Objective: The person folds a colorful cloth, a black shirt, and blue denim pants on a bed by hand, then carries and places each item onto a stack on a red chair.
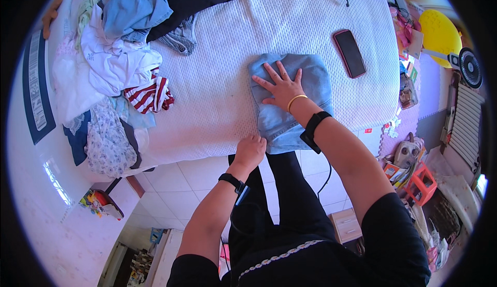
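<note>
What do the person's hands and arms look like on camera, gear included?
Both arms come from short black sleeves. The left hand is ungloved, with a black strap carrying a small device at the wrist. The right hand, also ungloved, has a gold-coloured bangle and a black wristband. A thin black cable shows nearby; its connection is hidden.

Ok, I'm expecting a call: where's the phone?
In the head view, the phone lies on the white bedspread, just right of the denim garment.
</note>
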`<state>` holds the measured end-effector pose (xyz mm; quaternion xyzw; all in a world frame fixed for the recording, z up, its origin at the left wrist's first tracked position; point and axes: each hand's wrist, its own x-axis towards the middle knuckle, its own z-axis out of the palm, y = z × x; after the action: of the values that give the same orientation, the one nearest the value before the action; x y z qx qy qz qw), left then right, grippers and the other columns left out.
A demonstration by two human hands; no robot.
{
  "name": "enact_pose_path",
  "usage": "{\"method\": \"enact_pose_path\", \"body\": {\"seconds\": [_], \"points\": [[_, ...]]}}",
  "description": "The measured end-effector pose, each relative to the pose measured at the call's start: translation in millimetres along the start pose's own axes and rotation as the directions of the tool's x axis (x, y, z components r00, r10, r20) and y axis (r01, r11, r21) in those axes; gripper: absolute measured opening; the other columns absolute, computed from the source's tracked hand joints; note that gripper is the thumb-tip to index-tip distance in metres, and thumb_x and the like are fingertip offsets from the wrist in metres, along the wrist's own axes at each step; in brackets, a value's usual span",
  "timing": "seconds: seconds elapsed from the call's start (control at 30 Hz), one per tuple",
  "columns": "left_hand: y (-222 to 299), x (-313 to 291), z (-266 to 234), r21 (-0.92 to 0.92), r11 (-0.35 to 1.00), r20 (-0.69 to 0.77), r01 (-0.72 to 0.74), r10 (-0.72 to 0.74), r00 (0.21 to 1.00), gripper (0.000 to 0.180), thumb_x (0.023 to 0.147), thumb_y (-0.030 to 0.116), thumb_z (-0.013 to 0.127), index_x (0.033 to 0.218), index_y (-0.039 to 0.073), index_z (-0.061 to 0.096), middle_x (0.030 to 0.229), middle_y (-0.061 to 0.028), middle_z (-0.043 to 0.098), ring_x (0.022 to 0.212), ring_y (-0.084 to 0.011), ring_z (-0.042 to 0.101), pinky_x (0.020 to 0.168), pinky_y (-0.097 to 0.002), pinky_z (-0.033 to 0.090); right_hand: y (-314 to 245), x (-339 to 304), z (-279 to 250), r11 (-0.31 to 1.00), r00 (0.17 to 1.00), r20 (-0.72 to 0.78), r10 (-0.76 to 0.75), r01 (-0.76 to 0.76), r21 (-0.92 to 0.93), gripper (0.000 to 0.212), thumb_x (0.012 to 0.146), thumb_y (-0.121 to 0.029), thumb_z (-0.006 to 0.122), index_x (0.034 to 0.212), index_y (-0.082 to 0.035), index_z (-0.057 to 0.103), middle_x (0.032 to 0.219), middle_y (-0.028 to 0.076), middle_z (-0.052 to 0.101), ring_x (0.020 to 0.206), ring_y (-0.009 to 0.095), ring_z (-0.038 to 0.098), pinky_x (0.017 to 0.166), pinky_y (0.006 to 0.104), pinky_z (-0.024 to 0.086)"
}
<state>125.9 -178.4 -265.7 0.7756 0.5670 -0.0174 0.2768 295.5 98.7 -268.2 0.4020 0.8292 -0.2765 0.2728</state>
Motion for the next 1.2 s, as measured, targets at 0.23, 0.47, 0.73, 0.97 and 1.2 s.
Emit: {"method": "enact_pose_path", "body": {"seconds": [0.23, 0.47, 0.73, 0.97, 1.2], "points": [[20.5, -22.5, -9.1, -0.099, 0.984, 0.143, -0.15, 0.163, 0.976, 0.011, 0.114, 0.018, 0.073, 0.112, 0.011, 0.081, 0.116, -0.0118, 0.089, 0.117, -0.0343, 0.089, 0.096, -0.0512, 0.073, 1.5, 0.1, -1.0, 1.0, 1.0, -0.001, 0.029, -0.029, 0.004, 0.106, 0.118, -0.079, 0.08, 0.204, -0.072, 0.019, 0.223, -0.008, 0.006, 0.206, 0.04, 0.003, 0.145, 0.1066, 0.023], [9.0, 2.0, -48.7, -0.137, 0.991, 0.037, -0.002, 0.007, 0.999, 0.018, 0.122, 0.027, 0.078, 0.116, 0.01, 0.076, 0.1, -0.015, 0.086, 0.099, -0.041, 0.089, 0.081, -0.0596, 0.071, 48.2, -58.3, 47.8, 0.994, 0.96, -0.262, -0.097, 0.083, -0.065, 0.106, 0.12, -0.073, 0.081, 0.209, -0.051, 0.027, 0.222, 0.002, 0.018, 0.205, 0.036, 0.014, 0.155, 0.0888, 0.025], [-16.1, 82.2, -81.9, -0.149, 0.957, 0.049, 0.247, -0.242, 0.969, 0.045, 0.125, 0.05, 0.086, 0.146, 0.013, 0.071, 0.133, -0.0179, 0.085, 0.125, -0.0471, 0.086, 0.097, -0.0607, 0.072, 126.8, -159.9, 123.6, 0.939, 0.937, -0.187, 0.295, -0.248, 0.237, 0.11, 0.119, -0.066, 0.087, 0.209, -0.057, 0.025, 0.218, 0.019, 0.026, 0.202, 0.054, 0.016, 0.154, 0.0878, 0.031], [-50.2, 97.6, -60.0, -0.424, 0.847, 0.03, 0.321, -0.341, 0.939, 0.07, 0.108, 0.027, 0.106, 0.163, 0.018, 0.064, 0.158, -0.0248, 0.074, 0.148, -0.0538, 0.077, 0.119, -0.0619, 0.067, 122.3, -143.8, 128.9, 0.565, 0.954, -0.195, 0.23, 0.032, 0.825, 0.13, 0.113, -0.019, 0.099, 0.21, -0.058, 0.02, 0.165, 0.034, 0.067, 0.155, 0.061, 0.073, 0.139, 0.0629, 0.06], [-56.4, 128.0, -78.3, -0.459, 0.831, 0.167, 0.313, -0.266, 0.949, 0.12, 0.105, 0.006, 0.102, 0.204, 0.038, 0.043, 0.177, -0.0325, 0.061, 0.165, -0.0587, 0.067, 0.136, -0.0618, 0.06, 120.8, -129.7, 118.5, 0.461, 0.939, -0.242, 0.245, 0.106, 0.881, 0.135, 0.107, -0.008, 0.1, 0.209, -0.057, 0.025, 0.182, 0.031, 0.068, 0.169, 0.058, 0.069, 0.146, 0.0593, 0.056]]}}
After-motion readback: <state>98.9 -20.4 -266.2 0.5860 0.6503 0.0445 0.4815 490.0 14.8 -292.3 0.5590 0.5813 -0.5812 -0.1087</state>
